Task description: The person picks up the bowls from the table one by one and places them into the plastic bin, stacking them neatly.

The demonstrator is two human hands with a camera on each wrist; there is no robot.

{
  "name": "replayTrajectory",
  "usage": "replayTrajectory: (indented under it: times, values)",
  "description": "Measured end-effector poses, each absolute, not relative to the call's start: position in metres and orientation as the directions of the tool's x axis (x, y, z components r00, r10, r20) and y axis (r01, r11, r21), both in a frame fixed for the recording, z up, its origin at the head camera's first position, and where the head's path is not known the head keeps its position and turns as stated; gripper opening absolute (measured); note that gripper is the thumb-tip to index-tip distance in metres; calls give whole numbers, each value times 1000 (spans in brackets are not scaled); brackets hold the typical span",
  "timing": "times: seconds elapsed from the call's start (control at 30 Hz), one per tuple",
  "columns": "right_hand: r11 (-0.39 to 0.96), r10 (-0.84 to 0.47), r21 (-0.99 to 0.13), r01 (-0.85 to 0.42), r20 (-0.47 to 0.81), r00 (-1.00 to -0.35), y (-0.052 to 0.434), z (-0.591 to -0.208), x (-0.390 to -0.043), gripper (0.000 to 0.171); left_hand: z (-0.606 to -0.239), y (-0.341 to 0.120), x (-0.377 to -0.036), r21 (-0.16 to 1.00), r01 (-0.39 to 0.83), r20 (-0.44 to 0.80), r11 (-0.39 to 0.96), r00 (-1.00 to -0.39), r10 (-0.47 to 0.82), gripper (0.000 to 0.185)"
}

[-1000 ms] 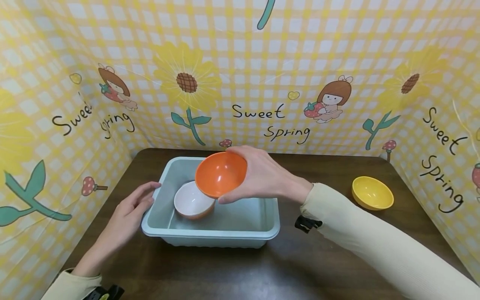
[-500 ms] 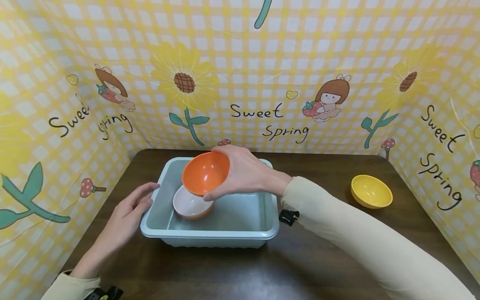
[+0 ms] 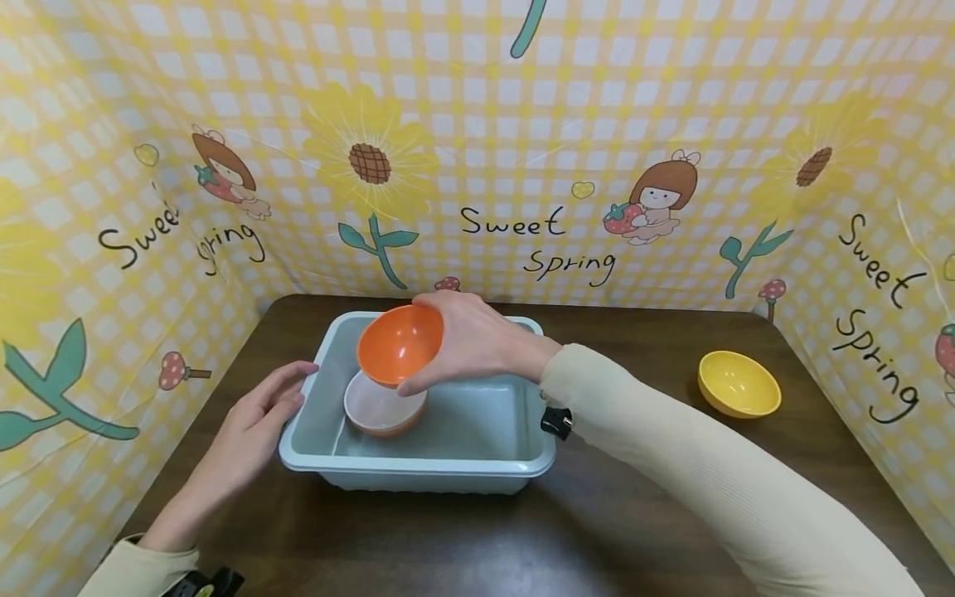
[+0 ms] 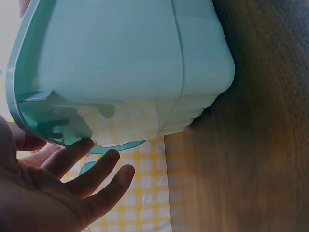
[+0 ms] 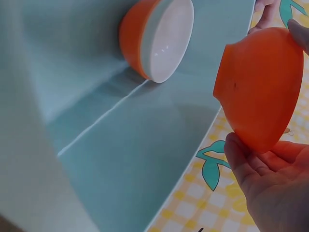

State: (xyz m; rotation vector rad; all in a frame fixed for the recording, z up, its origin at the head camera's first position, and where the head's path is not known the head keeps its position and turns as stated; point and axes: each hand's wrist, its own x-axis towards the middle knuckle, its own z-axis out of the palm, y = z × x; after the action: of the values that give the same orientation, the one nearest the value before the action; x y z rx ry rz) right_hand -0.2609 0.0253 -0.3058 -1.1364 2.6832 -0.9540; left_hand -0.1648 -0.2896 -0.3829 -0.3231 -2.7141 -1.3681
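My right hand point(image 3: 477, 338) holds an orange bowl point(image 3: 399, 344) by its rim, thumb on one side and fingers on the other. The bowl is tilted, its inside facing the head camera, above the left part of a pale blue-green plastic basin point(image 3: 477, 466). Below it, inside the basin, sits a bowl with a white inside and orange outside point(image 3: 380, 410), partly covered by the orange one in the head view. My left hand point(image 3: 254, 427) touches the basin's left rim, its fingers loosely extended beside the wall point(image 4: 96, 179).
A yellow bowl point(image 3: 739, 384) stands on the dark wooden table point(image 3: 656, 497) at the right. Yellow checked cloth point(image 3: 492, 149) with printed flowers surrounds the table at the back and both sides.
My right hand has carried the orange bowl leftward, over the white-lined bowl, slowing in the last half second. The left hand has stayed at the basin's rim.
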Motion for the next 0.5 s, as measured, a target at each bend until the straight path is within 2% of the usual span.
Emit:
replayTrajectory:
  times: [0.3,0.5]
  values:
    - [522,-696,-556,-647,161,-700,15,-306,-267,88,-382,-290,-166,790,204,148,578,-979,143,41]
    - [525,-717,-537,-661,138,-683,8,-308,-273,97,-383,-290,-166,789,206,147,579,-978,148,41]
